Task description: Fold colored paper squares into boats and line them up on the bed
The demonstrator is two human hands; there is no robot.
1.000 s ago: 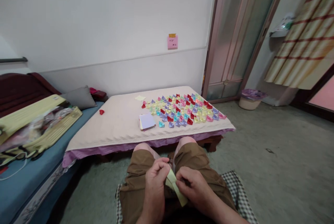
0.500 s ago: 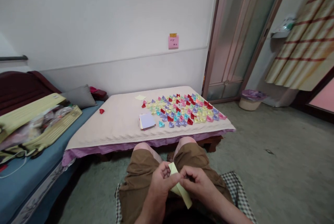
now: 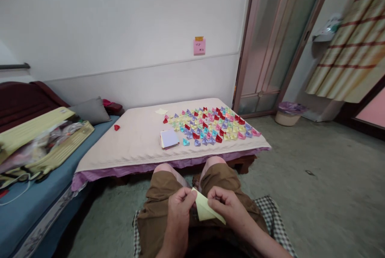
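Observation:
A pale yellow sheet of folding paper (image 3: 205,208), partly folded, is held between both hands above my lap. My left hand (image 3: 179,212) pinches its upper left corner between thumb and fingers. On the other side my right hand (image 3: 227,206) grips the paper's right edge, with the fingers curled behind it. Beyond my knees, many small folded paper boats (image 3: 207,125) in red, yellow, blue, purple and pink cover the right half of the low bed. A stack of square paper (image 3: 169,139), purple on top, lies to the left of them.
The low bed (image 3: 129,141) has a cream cover over purple cloth. A lone red folded piece (image 3: 117,128) and a yellow sheet (image 3: 161,111) lie on it. At left, an open yellow suitcase (image 3: 81,133) rests on a blue bed; a bin (image 3: 288,118) stands at right.
The yellow paper has turned so that more of its broad face shows. My left hand has shifted slightly left, to the paper's upper corner; my right hand stays near its right edge.

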